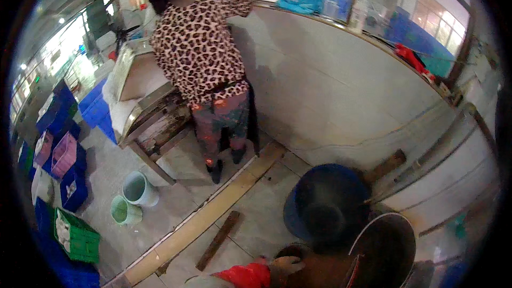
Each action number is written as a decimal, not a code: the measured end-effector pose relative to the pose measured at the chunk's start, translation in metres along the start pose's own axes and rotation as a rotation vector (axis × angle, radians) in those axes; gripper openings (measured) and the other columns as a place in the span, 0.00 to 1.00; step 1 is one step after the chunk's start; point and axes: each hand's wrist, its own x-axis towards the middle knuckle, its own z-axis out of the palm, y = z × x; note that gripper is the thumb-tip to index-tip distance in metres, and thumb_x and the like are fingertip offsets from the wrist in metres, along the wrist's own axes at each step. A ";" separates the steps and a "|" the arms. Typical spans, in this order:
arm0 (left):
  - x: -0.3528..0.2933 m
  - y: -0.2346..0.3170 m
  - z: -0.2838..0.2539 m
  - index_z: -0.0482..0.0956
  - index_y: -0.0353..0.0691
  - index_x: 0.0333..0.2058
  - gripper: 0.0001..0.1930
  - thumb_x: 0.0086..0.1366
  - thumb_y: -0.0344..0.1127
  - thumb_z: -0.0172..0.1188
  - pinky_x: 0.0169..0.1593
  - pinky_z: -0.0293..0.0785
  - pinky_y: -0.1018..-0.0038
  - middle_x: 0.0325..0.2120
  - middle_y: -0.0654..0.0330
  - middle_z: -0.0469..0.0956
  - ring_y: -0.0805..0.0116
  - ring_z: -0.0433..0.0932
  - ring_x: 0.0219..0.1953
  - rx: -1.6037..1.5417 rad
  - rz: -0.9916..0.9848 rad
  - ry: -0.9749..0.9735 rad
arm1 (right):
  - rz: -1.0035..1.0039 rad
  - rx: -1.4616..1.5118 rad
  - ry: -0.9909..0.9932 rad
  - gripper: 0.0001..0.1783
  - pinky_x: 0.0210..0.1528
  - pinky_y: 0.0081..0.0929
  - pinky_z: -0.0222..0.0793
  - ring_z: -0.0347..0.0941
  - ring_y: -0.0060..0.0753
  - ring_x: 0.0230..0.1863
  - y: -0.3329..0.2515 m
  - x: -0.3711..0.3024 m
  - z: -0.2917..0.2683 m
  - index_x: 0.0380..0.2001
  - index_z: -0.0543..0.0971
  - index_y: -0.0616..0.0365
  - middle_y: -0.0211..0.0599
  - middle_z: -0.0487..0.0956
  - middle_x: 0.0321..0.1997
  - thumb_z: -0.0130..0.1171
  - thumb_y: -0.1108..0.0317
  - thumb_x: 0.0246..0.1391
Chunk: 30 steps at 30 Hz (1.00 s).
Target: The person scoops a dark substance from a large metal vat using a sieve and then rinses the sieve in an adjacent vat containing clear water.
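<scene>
At the lower edge, an arm in a grey sleeve with a red cuff (245, 276) comes in from the left. At its end is my left hand (288, 265), pale and perhaps gloved. Its fingers look bent against a small dark round thing (292, 251), whose kind is too dim to tell. Just right of the hand lies a brown surface (325, 268). A large grey-rimmed tub (408, 224) with a dark inside stands further right. Behind the hand is a big blue barrel (297, 216), dark within. My right hand is out of view.
A person in a leopard-print top (202, 48) stands at a slanted work table (154, 112) by the windowed wall. A raised strip (213, 210) crosses the floor, near a loose wooden plank (217, 240). Pale buckets (141, 189) and a green crate (77, 237) are at left.
</scene>
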 end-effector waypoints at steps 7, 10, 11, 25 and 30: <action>-0.009 0.040 0.055 0.71 0.37 0.62 0.44 0.61 0.70 0.56 0.58 0.72 0.63 0.55 0.47 0.78 0.53 0.77 0.57 0.072 -0.001 -0.197 | -0.136 0.211 0.187 0.27 0.23 0.22 0.66 0.68 0.19 0.22 0.043 -0.071 0.002 0.68 0.67 0.47 0.22 0.76 0.31 0.54 0.56 0.69; 0.038 0.007 0.096 0.70 0.36 0.63 0.46 0.59 0.71 0.57 0.55 0.74 0.63 0.56 0.47 0.77 0.53 0.79 0.55 0.293 0.118 -0.174 | -0.201 -0.022 0.179 0.27 0.21 0.19 0.62 0.65 0.16 0.19 0.081 -0.082 -0.047 0.67 0.68 0.52 0.23 0.74 0.26 0.54 0.57 0.69; 0.042 -0.012 0.116 0.71 0.36 0.62 0.45 0.60 0.70 0.57 0.55 0.74 0.63 0.55 0.46 0.78 0.53 0.79 0.54 0.327 0.118 -0.143 | -0.199 0.010 0.176 0.27 0.20 0.20 0.62 0.65 0.17 0.18 0.093 -0.084 -0.056 0.66 0.68 0.55 0.24 0.74 0.26 0.53 0.58 0.68; -0.013 0.092 0.346 0.79 0.40 0.54 0.26 0.67 0.54 0.55 0.56 0.73 0.61 0.47 0.46 0.82 0.50 0.80 0.52 0.376 0.146 -0.178 | -0.141 0.041 0.493 0.26 0.18 0.18 0.60 0.65 0.17 0.16 0.127 -0.225 -0.212 0.65 0.69 0.60 0.24 0.72 0.21 0.51 0.60 0.69; -0.005 0.154 0.352 0.74 0.35 0.59 0.33 0.65 0.56 0.59 0.59 0.72 0.63 0.51 0.44 0.80 0.51 0.78 0.55 0.382 0.265 0.050 | -0.356 0.254 0.378 0.28 0.18 0.18 0.58 0.61 0.13 0.16 0.093 -0.193 -0.249 0.66 0.67 0.63 0.19 0.68 0.19 0.53 0.59 0.69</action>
